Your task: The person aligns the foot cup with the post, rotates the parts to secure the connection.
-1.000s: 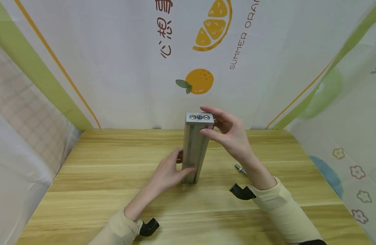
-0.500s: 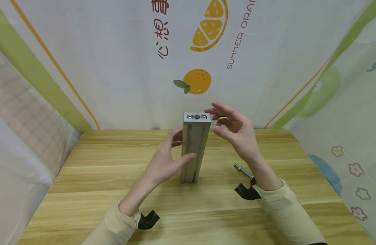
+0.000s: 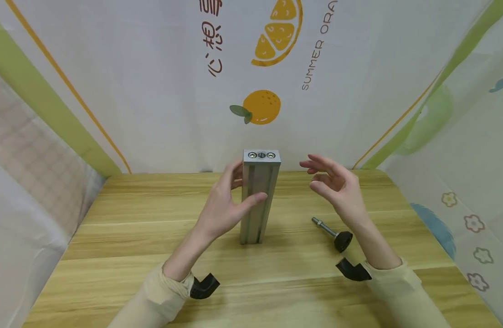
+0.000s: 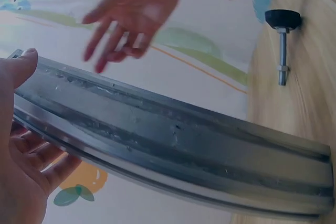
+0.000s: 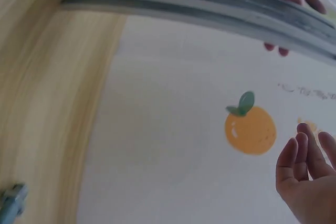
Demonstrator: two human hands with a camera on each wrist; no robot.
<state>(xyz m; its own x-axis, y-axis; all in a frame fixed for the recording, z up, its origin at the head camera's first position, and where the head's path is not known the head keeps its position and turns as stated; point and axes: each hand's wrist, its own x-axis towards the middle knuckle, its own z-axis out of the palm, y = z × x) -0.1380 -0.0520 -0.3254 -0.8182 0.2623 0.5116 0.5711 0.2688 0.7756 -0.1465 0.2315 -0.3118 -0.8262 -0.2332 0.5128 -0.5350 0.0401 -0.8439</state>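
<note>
An aluminium profile point(image 3: 257, 200) stands upright on the wooden table, its end plate with three round holes or screw heads facing up. My left hand point(image 3: 220, 209) holds its upper part, the thumb across the front face and the other fingers behind the left side. In the left wrist view the same hand point(image 4: 21, 177) straddles the profile's upper end. Apart from the profile, to its right, my right hand point(image 3: 339, 187) hovers with fingers loosely bent and nothing in them. Below that hand a levelling foot point(image 3: 343, 241) lies on the table, its threaded rod and nut pointing up-left.
Behind the wooden table point(image 3: 153, 255) hangs a white curtain point(image 3: 165, 91) printed with oranges and lettering. More printed cloth encloses the left and right sides. Black curved camera mounts point(image 3: 205, 286) sit at both wrists.
My right hand has left the profile's top and moved right, uncovering the levelling foot. Up along the profile my left hand has slid to its upper part. The profile stays upright.
</note>
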